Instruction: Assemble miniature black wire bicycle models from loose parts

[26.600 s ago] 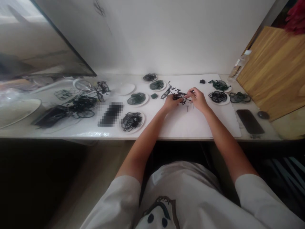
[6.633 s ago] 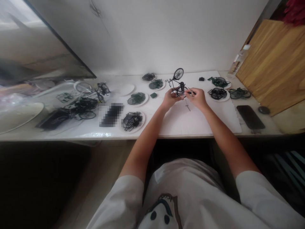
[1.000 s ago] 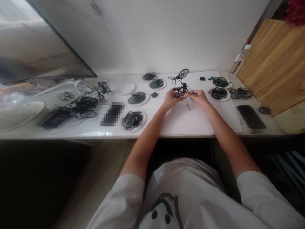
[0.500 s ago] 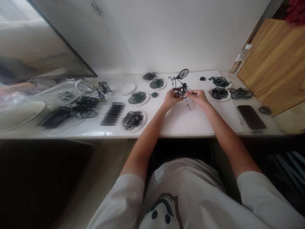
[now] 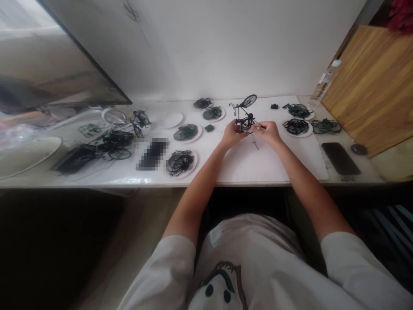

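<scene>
A small black model bicycle (image 5: 245, 116) is held over the white board, its spoked wheel (image 5: 249, 101) tilted up at the far end. My left hand (image 5: 232, 132) is closed round the near end of the bicycle, by its rear wheel. From the right, my right hand (image 5: 268, 132) pinches a thin dark stick-like tool (image 5: 262, 126) against the same wheel; its exact kind is too small to tell. Fingers partly hide the near wheel. Just below the hands, a thin grey cross-shaped piece (image 5: 255, 144) lies on the board.
Plates of dark bicycle parts (image 5: 181, 162) stand left, with more plates (image 5: 297, 127) right. A small black block (image 5: 274, 106) lies behind. A phone (image 5: 340, 158), a mouse (image 5: 359, 149) and a bottle (image 5: 325, 82) are at the right. Assembled model bicycles (image 5: 119, 140) crowd the left, near a monitor (image 5: 64, 64).
The bicycle has shifted very slightly to the right and down at its far end. Both hands keep nearly the same place and grip.
</scene>
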### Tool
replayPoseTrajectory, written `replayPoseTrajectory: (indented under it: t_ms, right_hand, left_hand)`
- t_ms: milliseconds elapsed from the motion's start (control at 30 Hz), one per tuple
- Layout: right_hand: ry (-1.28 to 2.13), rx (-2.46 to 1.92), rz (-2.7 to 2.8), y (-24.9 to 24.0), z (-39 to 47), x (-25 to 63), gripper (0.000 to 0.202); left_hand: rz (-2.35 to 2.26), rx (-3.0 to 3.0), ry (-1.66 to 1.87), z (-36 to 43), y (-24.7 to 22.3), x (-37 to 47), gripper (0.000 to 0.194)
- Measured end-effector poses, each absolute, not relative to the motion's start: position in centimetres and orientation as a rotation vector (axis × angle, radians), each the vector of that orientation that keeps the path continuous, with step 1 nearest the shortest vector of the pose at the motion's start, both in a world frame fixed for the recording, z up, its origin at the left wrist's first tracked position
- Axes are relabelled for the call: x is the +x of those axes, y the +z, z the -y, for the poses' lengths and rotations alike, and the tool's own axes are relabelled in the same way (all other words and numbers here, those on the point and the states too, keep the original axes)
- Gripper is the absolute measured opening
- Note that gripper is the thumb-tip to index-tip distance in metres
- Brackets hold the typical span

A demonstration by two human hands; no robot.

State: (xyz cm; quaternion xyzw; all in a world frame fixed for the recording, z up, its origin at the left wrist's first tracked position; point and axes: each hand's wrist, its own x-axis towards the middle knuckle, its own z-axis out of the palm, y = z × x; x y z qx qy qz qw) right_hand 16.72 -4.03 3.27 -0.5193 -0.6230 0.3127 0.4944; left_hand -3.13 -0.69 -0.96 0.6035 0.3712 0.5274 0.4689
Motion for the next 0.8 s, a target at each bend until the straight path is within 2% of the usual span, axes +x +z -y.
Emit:
replayPoseTrajectory:
  t_ms: [300,800]
  right_hand:
    - [0.81,-1.218,1.485,2.81,3.86,16.58,0.026]
    - [0.589,-1.227,1.647,3.02,4.23,16.15,0.028]
  left_hand:
    - [-0.958,1.498,1.309,0.82,-0.97,-2.89,0.056]
    - [-0.998,1.426,1.367,0.51,-1.14,-2.72,0.049]
